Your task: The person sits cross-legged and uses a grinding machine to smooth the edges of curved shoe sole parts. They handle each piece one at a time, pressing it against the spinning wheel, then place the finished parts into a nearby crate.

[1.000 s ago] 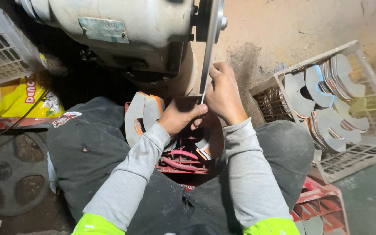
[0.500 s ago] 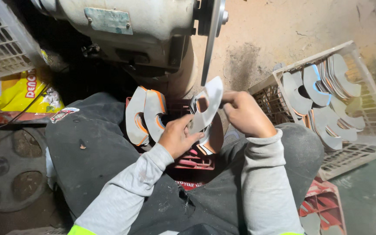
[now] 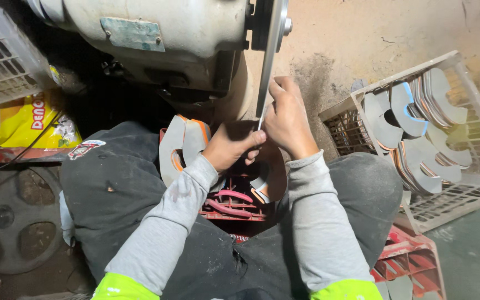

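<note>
Both hands closed on one thin curved grey piece (image 3: 260, 119), held edge-on against the rim of the spinning-type wheel (image 3: 270, 50) at upper centre of the frame: left hand (image 3: 231, 145) pinching from below, right hand (image 3: 285, 114) wrapped over the top, fingers tight with no gap showing. Above and left, bulky pale motor housing (image 3: 156, 39) filling the upper left, wheel mounted on its right end. Below, dark trouser legs (image 3: 118, 189) spread across the middle, red crate (image 3: 231, 203) between the knees at centre, holding two upright curved pieces with orange edges (image 3: 181, 147) just left of the left hand. At right of frame, pale plastic basket (image 3: 445, 205) stacked with many similar grey curved pieces (image 3: 412, 128), well apart from the hands. Yellow bag (image 3: 20, 125) at far left. Likely risks: fingertips sitting very near the wheel's edge, so a slip of the thin piece could carry skin into it; piece small and flat, so a catch on the rim could snatch it out of the grip and fling it; sleeve cuffs close to the wheel too; no gloves visible.
</note>
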